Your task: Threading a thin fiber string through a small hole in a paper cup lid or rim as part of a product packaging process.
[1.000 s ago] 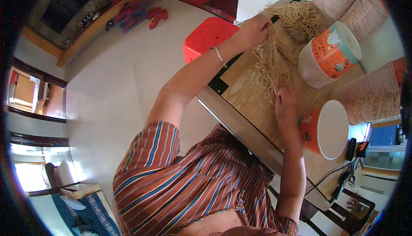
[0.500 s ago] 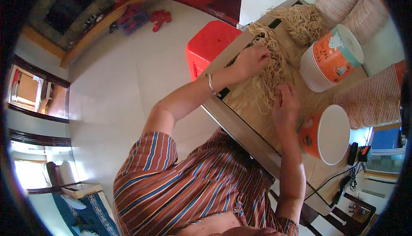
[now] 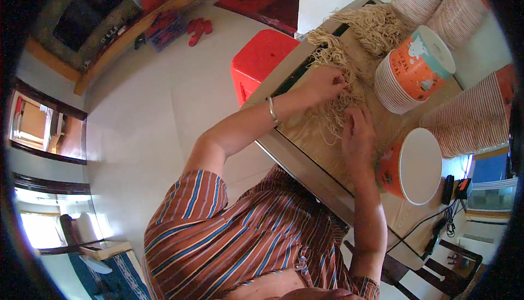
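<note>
Nearest the camera, the striped shirt [image 3: 245,245] filled the six o'clock part of the view, both bare forearms reaching up toward one o'clock over the counter [image 3: 305,161]. The right hand [image 3: 357,136] lay palm down on the near end of the noodles [image 3: 338,90], fingers spread and pressing into the strands rather than closed round them. Just beyond, at about twelve o'clock from it, the left hand [image 3: 325,81], a bangle [image 3: 272,111] at its wrist, had its fingers curled into the same pale tangle, pinching a tuft.

The noodles ran in a loose heap from the hands out to the far corner of the counter at one o'clock. They looked light, soft and limp, prone to snag and trail in threads; by my judgement a gathered bunch lifted from beneath the middle would hold together better than a pull at the ends, which would likely tear or string out.

At three o'clock of the right hand, touching or just beside it, lay an orange paper cup [image 3: 412,166] on its side. Farther off at two o'clock a stack of orange cups [image 3: 412,70] lay close against the noodles, crowding that side, with long ribbed stacks [image 3: 469,120] behind. A red stool [image 3: 262,60] stood on the floor at eleven o'clock.
</note>
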Demonstrator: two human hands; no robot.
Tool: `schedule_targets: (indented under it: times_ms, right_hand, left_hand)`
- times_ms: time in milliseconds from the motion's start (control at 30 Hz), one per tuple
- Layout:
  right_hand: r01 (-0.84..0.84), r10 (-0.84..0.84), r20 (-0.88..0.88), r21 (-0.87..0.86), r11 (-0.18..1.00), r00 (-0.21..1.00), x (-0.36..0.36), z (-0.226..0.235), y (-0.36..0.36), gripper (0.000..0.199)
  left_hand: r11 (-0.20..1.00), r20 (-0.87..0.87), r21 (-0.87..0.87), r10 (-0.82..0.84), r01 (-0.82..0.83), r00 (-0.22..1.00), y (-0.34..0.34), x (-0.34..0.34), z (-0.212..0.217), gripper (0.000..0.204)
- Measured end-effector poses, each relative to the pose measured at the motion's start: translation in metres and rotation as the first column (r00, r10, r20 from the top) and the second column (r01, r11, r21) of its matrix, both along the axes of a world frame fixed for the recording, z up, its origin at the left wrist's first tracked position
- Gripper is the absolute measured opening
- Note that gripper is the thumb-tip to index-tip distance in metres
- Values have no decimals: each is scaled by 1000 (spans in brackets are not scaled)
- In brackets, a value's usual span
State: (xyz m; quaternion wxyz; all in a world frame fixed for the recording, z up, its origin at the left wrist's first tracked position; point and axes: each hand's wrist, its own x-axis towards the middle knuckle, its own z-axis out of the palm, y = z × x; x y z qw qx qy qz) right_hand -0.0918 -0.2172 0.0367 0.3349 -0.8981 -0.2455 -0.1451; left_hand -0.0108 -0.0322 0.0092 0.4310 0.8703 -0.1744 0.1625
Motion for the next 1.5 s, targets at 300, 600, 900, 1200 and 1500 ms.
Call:
schedule_targets:
  times_ms: [300, 600, 900, 1200, 1500]
  right_hand:
    - [75, -65, -58, 196, 978, 996, 27, -14, 8, 25]
    - [-80, 41, 169, 231, 970, 985, 75, -36, 23, 30]
    - [20, -3, -141, 117, 993, 990, 80, -55, 26, 14]
    - [91, -103, -224, -65, 994, 969, 82, -37, 27, 17]
    - [-78, 88, -82, 115, 990, 993, 85, -43, 22, 20]
  left_hand:
    - [987, -130, -139, 64, -83, 989, 15, -8, 33, 23]
    - [885, -312, -462, -214, 49, 926, 13, -22, 90, 13]
    - [626, -58, -723, -473, 290, 879, 17, -43, 149, 13]
    - [645, 308, -601, -358, 472, 881, 40, -81, 242, 10]
    - [496, 601, -633, -170, 594, 781, 67, -183, 332, 21]
